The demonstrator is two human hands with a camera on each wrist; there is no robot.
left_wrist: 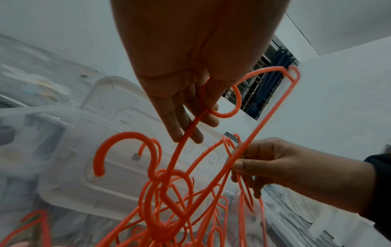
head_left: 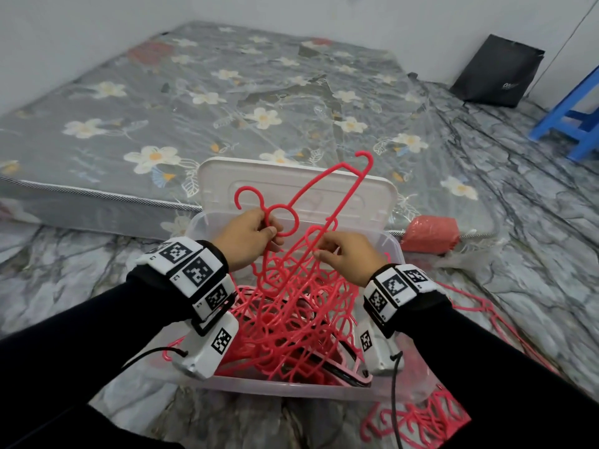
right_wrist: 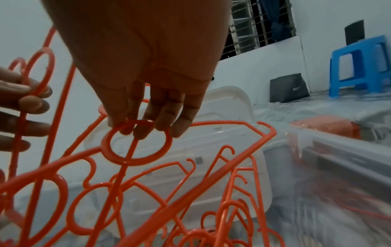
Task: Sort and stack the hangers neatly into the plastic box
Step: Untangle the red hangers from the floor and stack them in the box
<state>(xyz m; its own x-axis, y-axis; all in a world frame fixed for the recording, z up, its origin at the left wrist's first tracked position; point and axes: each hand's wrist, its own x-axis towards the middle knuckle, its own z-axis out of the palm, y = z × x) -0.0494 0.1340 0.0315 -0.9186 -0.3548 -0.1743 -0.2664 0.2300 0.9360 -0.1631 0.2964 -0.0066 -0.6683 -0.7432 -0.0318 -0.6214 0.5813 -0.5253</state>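
Note:
A clear plastic box (head_left: pixel 285 388) stands on the floor, filled with a tangled pile of red hangers (head_left: pixel 291 319). Its white lid (head_left: pixel 259 179) leans upright behind it. My left hand (head_left: pixel 270 234) grips the ring at the neck of one hanger (head_left: pixel 352 196) and holds it above the box; in the left wrist view the ring (left_wrist: pixel 237 107) is hooked over that hand's fingers (left_wrist: pixel 180 120). My right hand (head_left: pixel 324 247) pinches thin bars in the tangle just to the right. In the right wrist view its fingers (right_wrist: pixel 148 123) curl onto another hanger's ring (right_wrist: pixel 135 160).
A flowered mattress (head_left: pixel 194 108) lies behind the box. More red hangers lie on the floor at the lower right (head_left: pixel 431 422) and right (head_left: pixel 479 306). A red packet (head_left: pixel 431 234), a black bag (head_left: pixel 499 72) and a blue stool (head_left: pixel 577 124) sit further right.

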